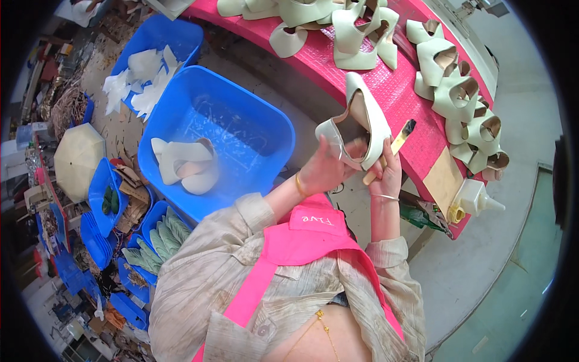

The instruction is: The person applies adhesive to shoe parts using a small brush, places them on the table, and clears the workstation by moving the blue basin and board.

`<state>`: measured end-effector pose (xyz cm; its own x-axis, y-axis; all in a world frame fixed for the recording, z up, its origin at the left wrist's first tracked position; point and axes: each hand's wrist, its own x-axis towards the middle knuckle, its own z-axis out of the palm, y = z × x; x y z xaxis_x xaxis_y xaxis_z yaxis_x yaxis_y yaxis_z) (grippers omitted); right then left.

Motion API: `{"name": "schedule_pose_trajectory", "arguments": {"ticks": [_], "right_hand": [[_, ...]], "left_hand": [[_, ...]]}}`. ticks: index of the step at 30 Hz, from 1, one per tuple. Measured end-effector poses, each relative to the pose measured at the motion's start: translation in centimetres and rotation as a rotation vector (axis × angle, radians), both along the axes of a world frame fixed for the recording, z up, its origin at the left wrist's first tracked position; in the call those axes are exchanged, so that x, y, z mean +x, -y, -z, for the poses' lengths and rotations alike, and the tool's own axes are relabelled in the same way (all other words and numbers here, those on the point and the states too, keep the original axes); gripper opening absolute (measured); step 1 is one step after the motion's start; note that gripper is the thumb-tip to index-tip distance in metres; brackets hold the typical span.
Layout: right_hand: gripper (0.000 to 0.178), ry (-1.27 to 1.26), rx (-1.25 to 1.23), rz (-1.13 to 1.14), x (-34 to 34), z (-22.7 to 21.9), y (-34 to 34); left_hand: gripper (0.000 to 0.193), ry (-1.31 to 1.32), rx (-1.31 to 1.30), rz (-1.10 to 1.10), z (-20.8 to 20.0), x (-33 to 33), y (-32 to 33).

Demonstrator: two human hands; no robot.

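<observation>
A pale mint-white shoe upper [375, 114] with a tan lining is held up over the near edge of the pink bench, its pointed end away from me. My left hand [329, 169] grips its near-left side, some fingers reaching into the opening. In my right hand [388, 169] is a small brush [399, 142] with a wooden handle and dark bristles, tilted up to the right. The fingers of that hand are also against the upper's right side. To the left, a large blue bin [241, 102] holds a few similar pale uppers [192, 166].
Rows of pale uppers [461, 96] line the pink bench [301, 57]. A white squeeze bottle [473, 198] stands at its near right corner beside a tan board [443, 172]. Another blue bin [187, 39] with white pieces, a cream round-topped object [78, 161] and blue trays [99, 238] fill the left.
</observation>
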<state>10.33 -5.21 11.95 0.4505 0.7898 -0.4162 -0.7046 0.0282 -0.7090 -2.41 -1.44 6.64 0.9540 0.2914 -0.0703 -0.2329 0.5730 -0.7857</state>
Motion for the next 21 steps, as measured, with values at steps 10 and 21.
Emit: {"name": "schedule_pose_trajectory", "arguments": {"ticks": [10, 21], "right_hand": [[0.030, 0.576, -0.157, 0.372, 2.4, 1.2, 7.7], [0.013, 0.670, -0.356, -0.088, 3.2, -1.6, 8.2]], "left_hand": [[0.021, -0.912, 1.107, -0.103, -2.7, 3.7, -1.7], [0.027, -1.079, 1.394, -0.046, -3.2, 5.4, 1.1]]}}
